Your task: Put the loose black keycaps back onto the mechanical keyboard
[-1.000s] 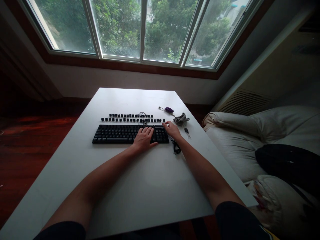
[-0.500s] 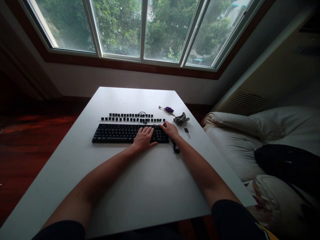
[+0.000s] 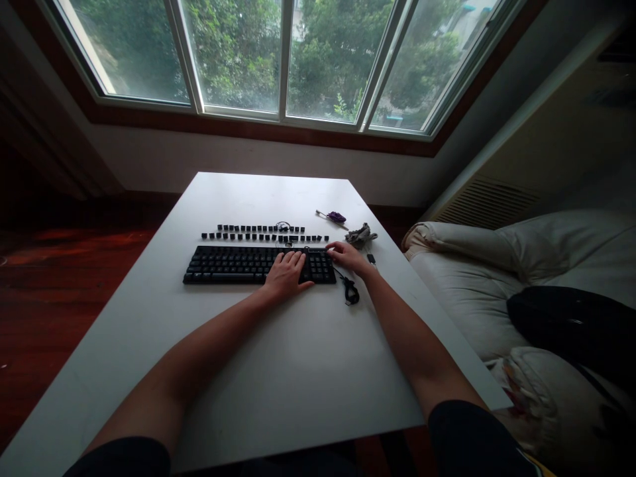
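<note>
The keyboard point(image 3: 226, 265) lies lengthwise across the middle of the white tabletop point(image 3: 293, 377), with two rows of loose black keys just beyond its far edge: a near row point(image 3: 240, 237) and a shorter far row point(image 3: 240, 228). The left hand point(image 3: 283, 275) rests palm down on the keyboard, left of the number pad, its fingers extended and lying close together, its thumb held out to the right along the near edge. The right hand point(image 3: 346, 257) is at the far right corner of the keyboard, thumb and forefinger brought close to each other; whether this grip pinches a key or nothing cannot be told at this size. To work well at that corner, the left hand should bear down flat and evenly, so the keyboard does not slide or rock, without leaning hard on single keys. The right fingertips would do best to come straight from above, keeping any force upright so that nothing is twisted, and to clear the nearby rows so the loose keys are not knocked out of order. The coiled cable point(image 3: 350, 291), right of the keyboard and near the right forearm, could snag on a careless sweep. The crumpled grey cloth point(image 3: 362, 236) sits just beyond the right hand, and a purple-handled tool point(image 3: 336, 216) lies farther off.
</note>
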